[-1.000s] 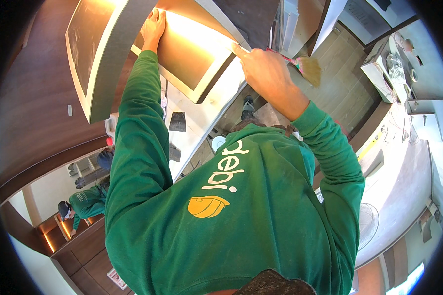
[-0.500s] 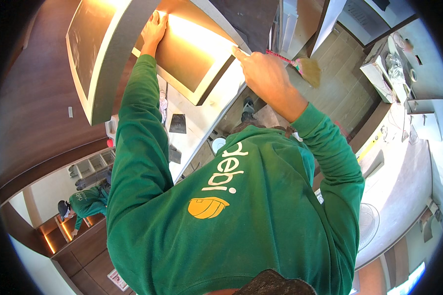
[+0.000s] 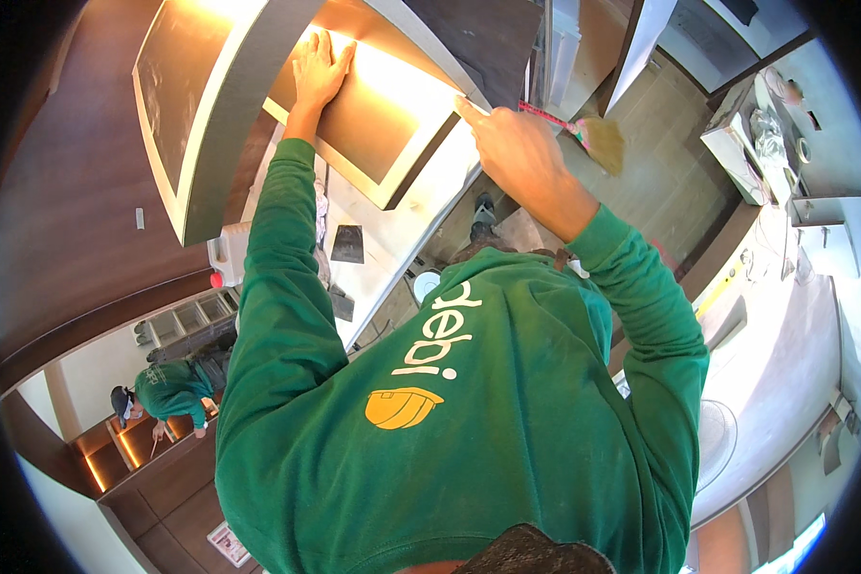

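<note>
My left hand (image 3: pixel 320 73) lies flat, fingers spread, on the back panel of a lit shelf compartment (image 3: pixel 385 143) with a pale frame. Nothing shows in its grasp. At the compartment's right edge, my right hand (image 3: pixel 518 151) points its index finger onto the corner of the frame. The other fingers are curled under and mostly hidden, so what they hold, if anything, cannot be seen. A curved grey panel edge (image 3: pixel 222 120) stands left of my left hand.
Below the compartment runs a white counter (image 3: pixel 373 277) with a dark square piece (image 3: pixel 347 243). A white jug (image 3: pixel 230 251) stands left of my arm. A broom (image 3: pixel 603 143) lies on the floor to the right. Another person (image 3: pixel 172 390) in green bends over lit shelves, lower left.
My left hand has slid a little to the right along the panel, fingers more spread. The right hand stays at the frame corner. The other person's arms have shifted.
</note>
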The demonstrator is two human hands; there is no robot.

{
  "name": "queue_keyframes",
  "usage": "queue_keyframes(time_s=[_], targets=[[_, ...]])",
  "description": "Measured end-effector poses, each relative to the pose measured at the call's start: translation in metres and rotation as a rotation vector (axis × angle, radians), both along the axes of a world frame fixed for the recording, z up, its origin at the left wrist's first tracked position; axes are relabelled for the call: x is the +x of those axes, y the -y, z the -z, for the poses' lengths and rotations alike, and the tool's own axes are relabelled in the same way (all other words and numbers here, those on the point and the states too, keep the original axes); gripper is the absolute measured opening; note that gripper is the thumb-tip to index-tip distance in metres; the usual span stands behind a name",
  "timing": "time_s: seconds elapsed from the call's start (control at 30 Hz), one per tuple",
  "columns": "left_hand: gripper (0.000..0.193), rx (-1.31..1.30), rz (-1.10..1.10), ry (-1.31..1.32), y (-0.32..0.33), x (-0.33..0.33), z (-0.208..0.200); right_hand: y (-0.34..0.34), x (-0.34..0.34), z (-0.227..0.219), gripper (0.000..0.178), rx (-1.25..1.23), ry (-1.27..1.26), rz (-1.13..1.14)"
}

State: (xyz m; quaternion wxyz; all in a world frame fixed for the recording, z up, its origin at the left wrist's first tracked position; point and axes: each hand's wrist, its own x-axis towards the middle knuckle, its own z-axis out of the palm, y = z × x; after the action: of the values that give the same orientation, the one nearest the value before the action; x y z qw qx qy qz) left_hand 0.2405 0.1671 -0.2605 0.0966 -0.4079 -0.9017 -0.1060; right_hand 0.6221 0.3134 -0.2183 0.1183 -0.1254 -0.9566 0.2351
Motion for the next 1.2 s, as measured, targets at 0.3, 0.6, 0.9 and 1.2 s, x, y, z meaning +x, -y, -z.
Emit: queue_keyframes(time_s=[0.3,0.6,0.9,1.2], targets=[[0.100,-0.036,0.026,0.101,-0.003,0.049,-0.007,0.000,0.001,-0.001,0.049,0.018,0.009,-0.008],[0.103,-0.014,0.075,0.103,-0.007,0.081,-0.009,-0.001,0.000,0.008,0.046,-0.015,0.025,-0.011],[0.105,-0.052,0.077,0.109,-0.011,0.106,-0.012,-0.003,0.000,0.004,0.048,0.018,0.039,-0.007],[0.105,-0.064,0.081,0.105,-0.017,0.143,-0.013,-0.003,0.001,0.003,0.044,0.026,0.046,-0.013]])
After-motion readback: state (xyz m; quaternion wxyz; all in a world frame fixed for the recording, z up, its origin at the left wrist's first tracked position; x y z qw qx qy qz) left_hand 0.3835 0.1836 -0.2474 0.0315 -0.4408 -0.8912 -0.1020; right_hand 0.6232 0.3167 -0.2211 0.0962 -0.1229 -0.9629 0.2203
